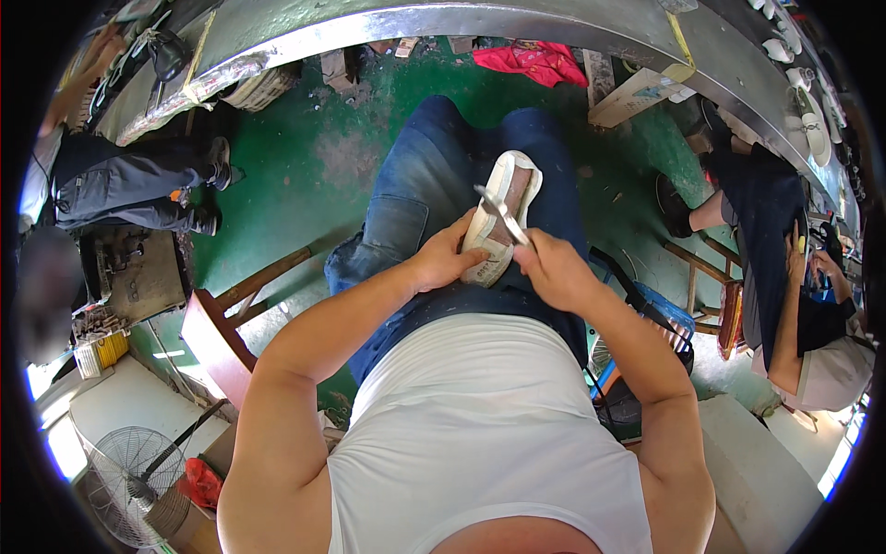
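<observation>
Two hands at work on one item, logged as follows.

Item 1: shoe (503, 208), pale upper with a white sole edge, lying sole-side up on our lap over the blue jeans (425, 185), toe pointing away from us. Its inner face shows tan or brown; we cannot tell whether that is a liner or bare board.

Item 2: our left hand (443, 261), closed around the near end of the shoe from the left side, thumb on top, pinning it against the thigh.

Item 3: our right hand (554, 268), closed on the handle end of a thin metal tool (501, 212). The shaft slants up and left across the shoe, tip near the left edge. Whether it is a blade, pick or scissors we cannot tell.

Step in hand, as we judge it: trimming or scraping along the shoe's rim, midway rather than finished, since the tool lies on the work and the grip is firm.

Next move calls for, in our judgement: a steady left-hand hold, a shallow tool angle, and turning the shoe to bring up a fresh stretch of edge, keeping the tip clear of the left thumb.

Surroundings: green floor (305, 157), wooden stool (221, 323), curved metal bench (443, 23), red cloth (535, 60), two other people seated either side.
</observation>
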